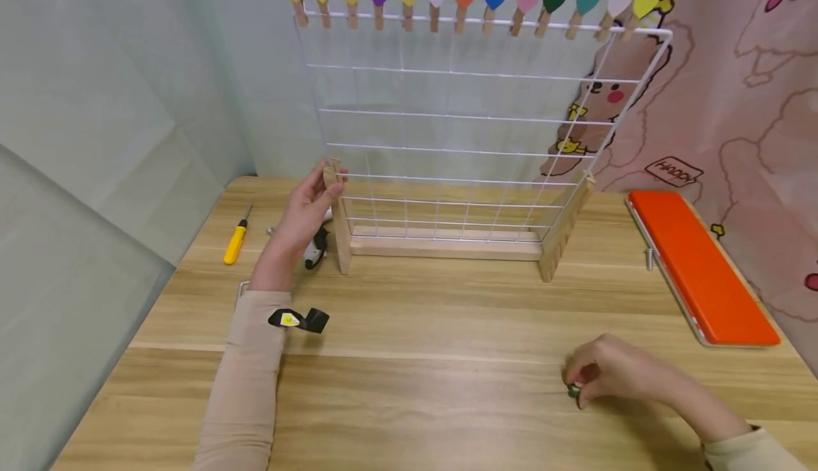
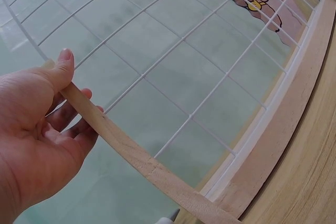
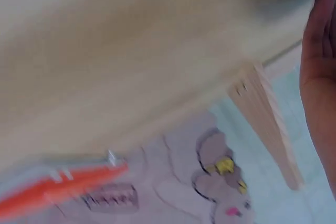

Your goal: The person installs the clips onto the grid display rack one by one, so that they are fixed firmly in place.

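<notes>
My left hand (image 1: 305, 212) grips the top of the left wooden upright (image 1: 341, 233) of a stand, thumb on the near side and fingers behind it. In the left wrist view the same upright slants away below the thumb. The stand holds a white wire grid (image 1: 447, 114), tilted back, with a row of wooden heart clothespins (image 1: 464, 6) in many colours along its top bar. At the front right, low over the table, my right hand (image 1: 613, 371) pinches a small dark green object (image 1: 574, 390), mostly hidden by the fingers. The right wrist view is blurred and shows only part of that hand.
An orange-lidded flat case (image 1: 703, 272) lies at the right, a small metal bolt (image 1: 650, 259) beside it. On the left are a yellow screwdriver (image 1: 236, 240) and a grey and black tool (image 1: 315, 249) partly behind my left arm. The right upright (image 1: 565, 229) faces the case.
</notes>
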A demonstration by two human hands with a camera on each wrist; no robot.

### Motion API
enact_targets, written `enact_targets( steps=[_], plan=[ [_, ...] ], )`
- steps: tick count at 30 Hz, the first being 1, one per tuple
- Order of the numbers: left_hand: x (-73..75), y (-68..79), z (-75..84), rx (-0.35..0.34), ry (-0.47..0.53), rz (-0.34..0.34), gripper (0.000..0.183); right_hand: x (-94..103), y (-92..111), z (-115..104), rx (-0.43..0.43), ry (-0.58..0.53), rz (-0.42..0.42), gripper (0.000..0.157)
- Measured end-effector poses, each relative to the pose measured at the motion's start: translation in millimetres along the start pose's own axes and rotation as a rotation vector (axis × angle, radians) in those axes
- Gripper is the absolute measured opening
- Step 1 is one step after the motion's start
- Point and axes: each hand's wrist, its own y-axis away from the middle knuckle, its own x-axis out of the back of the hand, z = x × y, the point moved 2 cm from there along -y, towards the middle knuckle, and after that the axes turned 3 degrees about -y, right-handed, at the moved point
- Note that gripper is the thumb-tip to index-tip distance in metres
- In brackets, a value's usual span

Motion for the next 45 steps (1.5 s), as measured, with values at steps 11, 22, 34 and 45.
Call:
enact_targets(
  steps=[11, 22, 34, 45],
  plan=[
    [1.6, -0.9, -5.1, -0.002, -0.003, 0.002, 0.052, 79.9, -21, -33, 0.04, 0.274, 0.313, 0.031],
    [1.7, -3.8, -4.5, -0.021, 0.014, 0.0, 0.053, 194.7, -54, -78, -0.117, -0.02, 0.876, 0.029],
    [2.4, -1.1, -2.0, -0.027, 0.015, -0.016, 0.051, 275.2, -70, -115, 0.152, -0.402, 1.34, 0.035],
    [-3.0, 4.8, 11.7, -0.02, -0.022, -0.015, 0.051, 296.2, -77, -120, 0.033, -0.186, 1.369, 0.029]
  ],
)
